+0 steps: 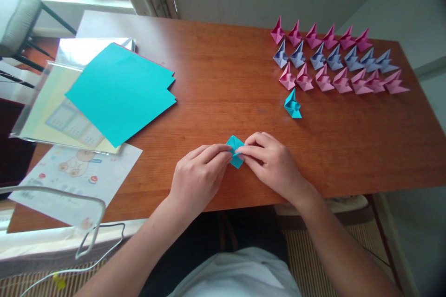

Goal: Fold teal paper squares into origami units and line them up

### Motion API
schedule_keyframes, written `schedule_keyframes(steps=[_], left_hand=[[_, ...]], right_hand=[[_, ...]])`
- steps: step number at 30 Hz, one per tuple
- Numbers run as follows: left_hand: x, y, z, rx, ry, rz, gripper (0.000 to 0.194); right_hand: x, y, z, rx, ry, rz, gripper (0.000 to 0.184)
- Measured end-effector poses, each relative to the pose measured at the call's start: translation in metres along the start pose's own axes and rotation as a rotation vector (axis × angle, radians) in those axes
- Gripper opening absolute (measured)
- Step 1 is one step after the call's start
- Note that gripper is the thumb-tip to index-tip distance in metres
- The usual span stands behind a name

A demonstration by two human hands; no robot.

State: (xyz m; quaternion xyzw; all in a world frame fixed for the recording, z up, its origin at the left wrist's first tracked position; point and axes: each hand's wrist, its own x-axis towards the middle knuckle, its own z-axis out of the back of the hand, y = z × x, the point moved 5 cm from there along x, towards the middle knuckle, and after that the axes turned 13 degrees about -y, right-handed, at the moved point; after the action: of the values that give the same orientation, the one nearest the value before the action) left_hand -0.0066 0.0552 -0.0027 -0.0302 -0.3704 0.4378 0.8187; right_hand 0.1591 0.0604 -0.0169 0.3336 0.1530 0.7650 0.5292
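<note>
A small folded square of turquoise paper (235, 141) lies near the table's front edge, one corner pointing away from me. My left hand (204, 171) pinches its left side between thumb and fingers. From the other side, my right hand (273, 162) grips the right corner, its fingertips pressing on the middle of the paper. Fingers cover parts of the folds. Just beyond my right hand stands a finished turquoise origami piece (293, 105) with pointed tips.
Rows of dark pink (312, 37), lavender (317, 58) and light pink origami pieces (324, 79) stand at the back right. Turquoise sheets (121, 93) lie on a clear plastic packet (38, 116) at left, above a printed sheet (114, 171). A white metal tube (69, 194) crosses the lower left.
</note>
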Motion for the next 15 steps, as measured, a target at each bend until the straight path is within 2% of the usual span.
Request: schedule_keyframes(steps=[3, 6, 15], left_hand=[[0.003, 0.003, 0.001, -0.02, -0.013, 0.037, 0.01], [0.004, 0.007, 0.001, -0.021, 0.022, 0.074, 0.013], [-0.003, 0.015, 0.002, 0.058, 0.026, 0.152, 0.012]], right_hand=[[0.005, -0.001, -0.001, 0.044, 0.004, -0.09, 0.014], [0.008, 0.0, -0.003, 0.052, 0.018, -0.141, 0.012], [0.006, 0.0, -0.002, 0.051, 0.003, -0.174, 0.011]])
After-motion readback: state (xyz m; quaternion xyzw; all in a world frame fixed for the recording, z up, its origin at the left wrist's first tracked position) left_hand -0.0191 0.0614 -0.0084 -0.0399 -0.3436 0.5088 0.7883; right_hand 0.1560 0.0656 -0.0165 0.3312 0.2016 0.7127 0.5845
